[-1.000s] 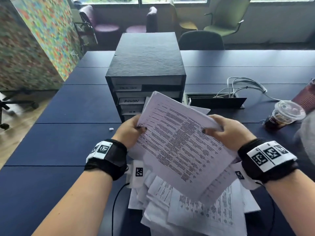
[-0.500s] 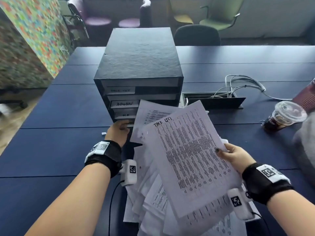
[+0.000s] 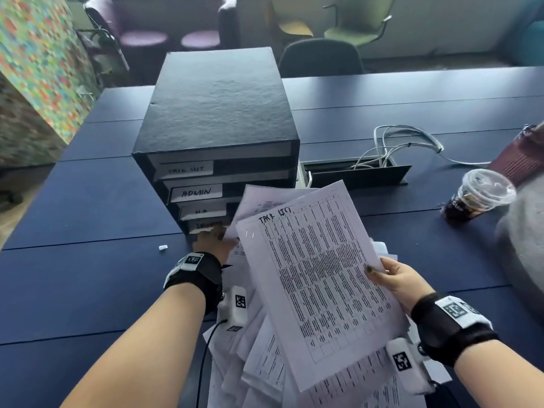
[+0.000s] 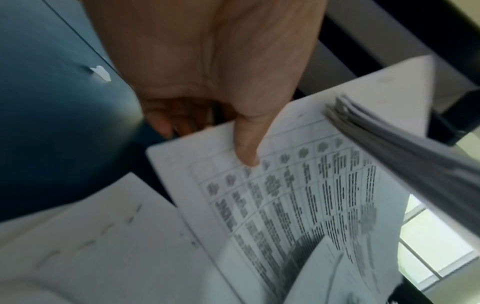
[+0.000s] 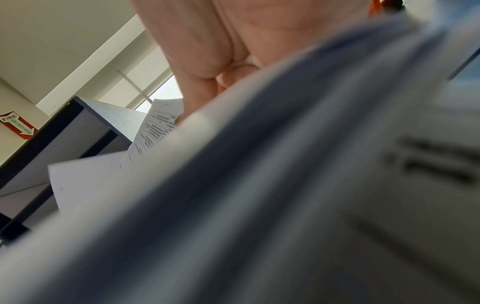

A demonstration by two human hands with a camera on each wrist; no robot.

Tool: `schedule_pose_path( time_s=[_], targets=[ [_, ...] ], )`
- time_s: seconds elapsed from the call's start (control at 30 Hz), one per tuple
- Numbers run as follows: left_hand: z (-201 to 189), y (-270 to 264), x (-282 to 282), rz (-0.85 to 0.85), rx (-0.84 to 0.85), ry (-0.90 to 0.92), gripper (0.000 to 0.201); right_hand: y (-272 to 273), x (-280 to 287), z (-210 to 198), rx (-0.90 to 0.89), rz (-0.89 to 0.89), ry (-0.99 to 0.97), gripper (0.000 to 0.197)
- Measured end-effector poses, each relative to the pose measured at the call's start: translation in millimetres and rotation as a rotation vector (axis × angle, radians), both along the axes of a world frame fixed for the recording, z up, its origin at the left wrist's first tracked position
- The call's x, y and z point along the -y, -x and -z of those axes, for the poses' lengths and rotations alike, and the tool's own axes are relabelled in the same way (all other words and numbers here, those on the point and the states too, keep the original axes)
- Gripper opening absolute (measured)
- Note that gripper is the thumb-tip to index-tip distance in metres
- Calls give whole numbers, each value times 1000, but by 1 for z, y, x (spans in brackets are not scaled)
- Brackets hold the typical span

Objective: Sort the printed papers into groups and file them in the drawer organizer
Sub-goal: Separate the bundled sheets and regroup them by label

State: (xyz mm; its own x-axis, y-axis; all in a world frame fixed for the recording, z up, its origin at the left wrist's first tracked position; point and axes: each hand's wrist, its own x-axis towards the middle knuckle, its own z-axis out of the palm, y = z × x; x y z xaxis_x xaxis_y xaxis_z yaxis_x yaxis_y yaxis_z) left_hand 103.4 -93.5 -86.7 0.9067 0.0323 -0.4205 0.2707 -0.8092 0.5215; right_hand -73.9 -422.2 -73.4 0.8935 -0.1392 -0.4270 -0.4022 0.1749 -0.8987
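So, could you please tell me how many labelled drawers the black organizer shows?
4. They are stacked on the organizer: the top drawer, the ADMIN drawer beneath it, a third drawer, and the bottom drawer by the left hand. Papers may hide more.

Left hand (image 3: 214,242): released the printed sheets (image 3: 318,278), now at the drawer organizer's (image 3: 217,142) bottom drawer, 10 o'clock of the sheets. Right hand (image 3: 396,279): sole holder now.

Black wristbands (image 3: 195,273) with white coded tags; dark-painted nails.
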Motion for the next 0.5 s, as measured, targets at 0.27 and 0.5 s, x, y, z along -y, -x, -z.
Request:
schedule_pose_path(
  time_s=[0.27,0.5],
  targets=[
    [-44,30,11,-15,401,245,23,11,-2,-4,14,13,-24,91],
    [-74,38,-29,-280,546,475,24,16,-7,-23,82,55,-68,15]
  ],
)
